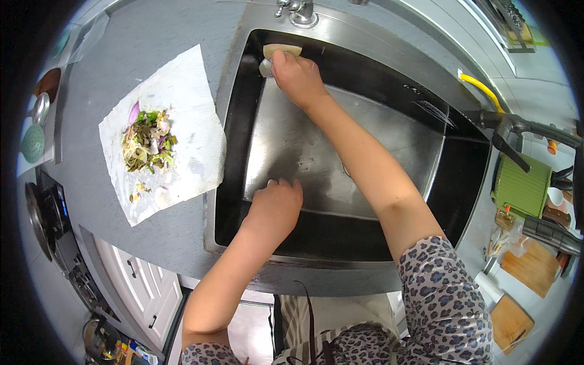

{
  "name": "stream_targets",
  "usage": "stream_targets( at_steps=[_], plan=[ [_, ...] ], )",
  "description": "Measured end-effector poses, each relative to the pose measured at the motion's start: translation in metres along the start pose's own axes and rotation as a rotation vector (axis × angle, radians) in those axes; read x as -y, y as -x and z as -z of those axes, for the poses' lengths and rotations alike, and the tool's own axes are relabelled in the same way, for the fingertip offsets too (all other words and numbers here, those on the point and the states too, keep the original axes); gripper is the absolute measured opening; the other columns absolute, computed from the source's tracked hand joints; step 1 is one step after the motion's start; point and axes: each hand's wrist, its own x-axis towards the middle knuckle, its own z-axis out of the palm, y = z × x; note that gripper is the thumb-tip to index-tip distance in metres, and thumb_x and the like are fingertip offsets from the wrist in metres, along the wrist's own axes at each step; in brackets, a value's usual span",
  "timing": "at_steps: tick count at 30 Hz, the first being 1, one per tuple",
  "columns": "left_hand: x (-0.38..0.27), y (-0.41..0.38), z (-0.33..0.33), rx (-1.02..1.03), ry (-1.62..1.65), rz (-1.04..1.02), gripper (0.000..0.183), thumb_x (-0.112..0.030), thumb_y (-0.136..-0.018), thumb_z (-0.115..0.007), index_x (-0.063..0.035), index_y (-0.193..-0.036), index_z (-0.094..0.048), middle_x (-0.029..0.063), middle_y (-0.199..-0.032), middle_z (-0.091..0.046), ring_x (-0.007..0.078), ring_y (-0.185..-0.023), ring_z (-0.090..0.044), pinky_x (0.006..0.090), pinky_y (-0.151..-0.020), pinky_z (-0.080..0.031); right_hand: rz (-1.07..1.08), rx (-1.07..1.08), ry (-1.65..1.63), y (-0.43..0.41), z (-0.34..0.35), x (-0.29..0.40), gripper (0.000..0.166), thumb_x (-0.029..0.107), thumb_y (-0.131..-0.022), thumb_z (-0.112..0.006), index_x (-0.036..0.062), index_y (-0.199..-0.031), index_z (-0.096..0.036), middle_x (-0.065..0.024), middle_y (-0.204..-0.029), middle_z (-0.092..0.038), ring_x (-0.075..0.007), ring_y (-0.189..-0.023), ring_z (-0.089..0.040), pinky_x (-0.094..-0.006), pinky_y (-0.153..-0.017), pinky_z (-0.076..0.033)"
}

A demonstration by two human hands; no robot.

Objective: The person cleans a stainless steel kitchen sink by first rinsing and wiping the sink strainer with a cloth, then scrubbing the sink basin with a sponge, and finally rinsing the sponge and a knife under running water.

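Observation:
My right hand (pixel 296 75) reaches to the far left corner of a stainless steel sink (pixel 328 155). Its fingers are closed on a pale yellowish pad, probably a sponge (pixel 282 48), against the sink wall. A whitish piece shows beside the fingertips; what it is I cannot tell. Over the near left part of the basin, my left hand (pixel 277 203) is held with loosely curled fingers and nothing visible in it. Left of the sink, a white paper towel (pixel 196 150) lies on the grey counter, bearing a heap of vegetable scraps (pixel 149 141) in green, white and purple.
A chrome faucet base (pixel 303 16) stands behind the sink. On the right are a yellow hose (pixel 483 89), a black faucet-like fixture (pixel 511 132), a green ribbed container (pixel 522 185) and wooden cutting boards (pixel 531 268). A stove (pixel 68 232) is at the left.

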Motion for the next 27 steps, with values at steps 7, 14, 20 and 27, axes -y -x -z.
stream_targets(
  at_steps=[7, 14, 20, 27],
  plan=[
    [0.011, 0.007, -0.010, -0.095, 0.029, -0.007, 0.047, -0.019, -0.077, -0.062, 0.0001, -0.119, -0.049, 0.0174, -0.098, -0.060, 0.0307, -0.090, -0.060, 0.0384, -0.073, -0.052, 0.052, -0.132, 0.016, -0.022, 0.028, 0.016, 0.006, 0.012, -0.077, -0.051, 0.0087, -0.079, -0.047, -0.0065, -0.067, -0.055, -0.0218, -0.055, -0.059, -0.0335, -0.045, -0.047],
    [0.005, 0.000, -0.012, -0.070, 0.081, -0.011, 0.048, -0.019, -0.078, -0.061, -0.0001, -0.119, -0.048, 0.0178, -0.097, -0.060, 0.0316, -0.089, -0.060, 0.0395, -0.074, -0.051, 0.104, 0.019, 0.041, -0.016, -0.011, 0.019, 0.007, 0.010, -0.074, -0.052, 0.0084, -0.081, -0.049, -0.0057, -0.073, -0.057, -0.0220, -0.063, -0.062, -0.0343, -0.047, -0.049],
    [0.004, -0.009, -0.006, -0.029, 0.019, -0.013, 0.046, -0.018, -0.078, -0.061, 0.0000, -0.118, -0.048, 0.0178, -0.096, -0.059, 0.0320, -0.089, -0.059, 0.0404, -0.074, -0.051, -0.146, 0.608, 0.129, -0.008, -0.050, 0.024, 0.015, 0.012, -0.075, -0.054, 0.0132, -0.077, -0.069, -0.0069, -0.079, -0.068, -0.0224, -0.076, -0.066, -0.0364, -0.053, -0.050],
    [0.003, -0.002, 0.006, -0.085, 0.086, -0.020, 0.046, -0.018, -0.079, -0.061, 0.0008, -0.118, -0.047, 0.0168, -0.097, -0.060, 0.0326, -0.090, -0.059, 0.0408, -0.073, -0.051, -0.439, 0.895, 0.258, 0.048, 0.003, -0.033, 0.016, 0.010, -0.072, -0.058, 0.0125, -0.082, -0.070, -0.0109, -0.087, -0.067, -0.0267, -0.085, -0.065, -0.0390, -0.065, -0.052]
  ],
)
